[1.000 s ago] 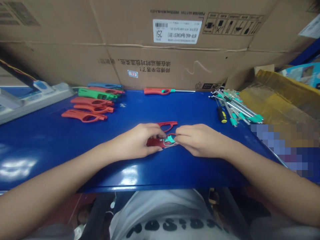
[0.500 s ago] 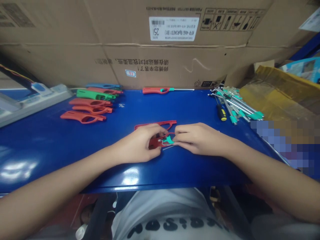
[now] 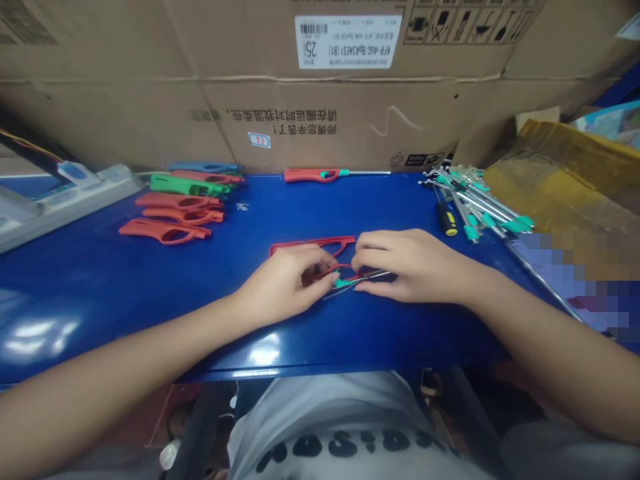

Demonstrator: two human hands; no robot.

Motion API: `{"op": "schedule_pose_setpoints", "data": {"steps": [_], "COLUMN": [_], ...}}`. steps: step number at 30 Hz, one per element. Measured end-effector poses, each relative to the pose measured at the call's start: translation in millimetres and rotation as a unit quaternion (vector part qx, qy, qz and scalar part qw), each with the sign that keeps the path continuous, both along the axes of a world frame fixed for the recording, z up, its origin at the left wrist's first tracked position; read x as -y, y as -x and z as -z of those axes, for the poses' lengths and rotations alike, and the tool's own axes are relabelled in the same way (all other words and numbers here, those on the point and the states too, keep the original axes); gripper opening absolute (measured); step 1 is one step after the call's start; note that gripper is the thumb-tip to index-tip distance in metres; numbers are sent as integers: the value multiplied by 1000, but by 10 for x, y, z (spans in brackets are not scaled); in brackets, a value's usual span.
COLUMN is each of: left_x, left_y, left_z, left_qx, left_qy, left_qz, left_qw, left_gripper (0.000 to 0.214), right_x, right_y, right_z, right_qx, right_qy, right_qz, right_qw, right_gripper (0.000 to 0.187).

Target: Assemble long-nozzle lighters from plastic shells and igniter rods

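My left hand (image 3: 295, 273) is closed around a red lighter shell half (image 3: 345, 267), its thumb pressing on the green trigger piece (image 3: 343, 283). At the shell's nose, my right hand (image 3: 407, 267) is closed with a metal lighter tube (image 3: 376, 274) between thumb and fingers. Much of the shell lies hidden under my left fingers. A thin clear strip shows on the table below the trigger. Just behind my hands lies another red shell half (image 3: 320, 241), its hollow side showing.
Several lighter shells in red, green and blue (image 3: 190, 187) lie at left beside a power strip (image 3: 95, 187). An assembled red lighter (image 3: 313, 175) rests at the back. Metal tubes with green triggers (image 3: 480, 203) are piled at right, near a yellow-black screwdriver (image 3: 447, 220). Cardboard (image 3: 225, 113) stands behind.
My left thumb has come onto the green trigger. My right hand has shifted slightly right and opened its pinch there, showing the metal tube between its fingers. The view has tilted slightly.
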State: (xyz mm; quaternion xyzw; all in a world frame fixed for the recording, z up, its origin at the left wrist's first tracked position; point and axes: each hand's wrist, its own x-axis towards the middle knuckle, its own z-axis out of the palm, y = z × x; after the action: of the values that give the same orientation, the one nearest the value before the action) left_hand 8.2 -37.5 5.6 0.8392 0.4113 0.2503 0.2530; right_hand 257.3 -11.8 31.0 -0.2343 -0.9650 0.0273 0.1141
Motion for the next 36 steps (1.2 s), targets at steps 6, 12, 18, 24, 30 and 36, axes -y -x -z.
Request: {"op": "schedule_pose_setpoints", "data": {"steps": [6, 12, 18, 24, 30, 36], "left_x": [-13, -22, -22, -18, -43, -52], "left_y": [15, 68, 161, 223, 198, 172], "left_z": [8, -20, -168, -221, -182, -173], "left_qx": [-13, -52, -110, -146, -100, -108], "left_qy": [-29, -62, -93, -55, -13, -53], "left_qz": [10, 16, 52, 68, 70, 100], "left_qw": [999, 997, 988, 985, 992, 988], "left_gripper": [18, 35, 31, 37, 34, 15], "right_x": [-12, -19, -31, -143, -205, -154], "right_y": [-9, -34, -83, -165, -136, -151], "right_z": [-9, -52, -70, -66, -17, -56], "right_qx": [28, 36, 33, 15, -14, -7], "right_qy": [30, 66, 86, 157, 212, 185], "right_qz": [5, 16, 32, 61, 59, 59], "right_qw": [999, 997, 995, 986, 975, 981], "right_gripper": [16, 6, 10, 12, 12, 8]}}
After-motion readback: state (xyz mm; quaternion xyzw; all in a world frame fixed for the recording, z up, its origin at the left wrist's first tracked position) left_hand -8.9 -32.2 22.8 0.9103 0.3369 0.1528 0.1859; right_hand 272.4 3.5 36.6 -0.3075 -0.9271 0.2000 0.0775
